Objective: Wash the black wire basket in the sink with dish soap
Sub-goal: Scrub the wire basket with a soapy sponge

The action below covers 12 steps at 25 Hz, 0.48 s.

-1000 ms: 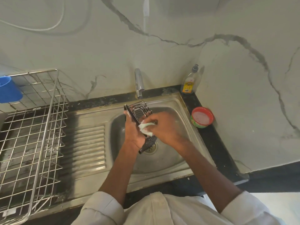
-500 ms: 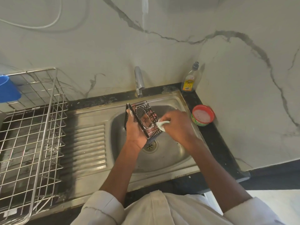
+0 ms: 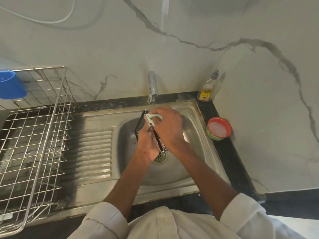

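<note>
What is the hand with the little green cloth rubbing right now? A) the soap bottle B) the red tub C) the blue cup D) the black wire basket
D: the right hand presses the pale green cloth against the black wire basket, which the left hand holds over the sink.

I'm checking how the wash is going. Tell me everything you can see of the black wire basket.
The black wire basket is a small grid of thin dark wires, held tilted on edge above the sink bowl and its drain. The left hand grips it from below; the right hand presses a pale cloth against its top. Hands hide most of it.
</note>
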Each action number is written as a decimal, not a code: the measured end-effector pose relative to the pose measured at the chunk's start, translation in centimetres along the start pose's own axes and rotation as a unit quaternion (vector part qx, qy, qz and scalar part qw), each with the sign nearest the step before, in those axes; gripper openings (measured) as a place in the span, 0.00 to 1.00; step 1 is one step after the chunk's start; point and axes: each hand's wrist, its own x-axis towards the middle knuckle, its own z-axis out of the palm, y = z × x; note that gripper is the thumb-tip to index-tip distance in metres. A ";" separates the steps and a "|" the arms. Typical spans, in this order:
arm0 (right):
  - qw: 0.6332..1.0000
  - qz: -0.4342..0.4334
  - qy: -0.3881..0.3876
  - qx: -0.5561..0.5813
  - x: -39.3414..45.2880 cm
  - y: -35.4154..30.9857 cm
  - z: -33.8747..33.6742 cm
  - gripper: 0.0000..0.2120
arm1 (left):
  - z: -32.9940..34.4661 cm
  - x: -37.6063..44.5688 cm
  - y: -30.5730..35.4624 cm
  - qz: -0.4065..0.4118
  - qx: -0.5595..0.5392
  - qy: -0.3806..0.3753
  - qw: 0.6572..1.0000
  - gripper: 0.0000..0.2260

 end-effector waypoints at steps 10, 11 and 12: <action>0.997 0.040 -0.060 0.035 -1.9 2.2 -3.2 0.11 | -0.4 1.7 1.3 0.007 -0.054 0.049 0.997 0.28; 0.993 0.026 -0.093 0.061 -2.5 2.0 -2.7 0.12 | -0.5 1.8 1.2 0.003 -0.072 0.058 0.996 0.27; 0.993 0.022 -0.109 0.048 -2.9 2.2 -2.4 0.12 | -0.5 1.8 1.1 0.003 -0.090 0.061 0.994 0.27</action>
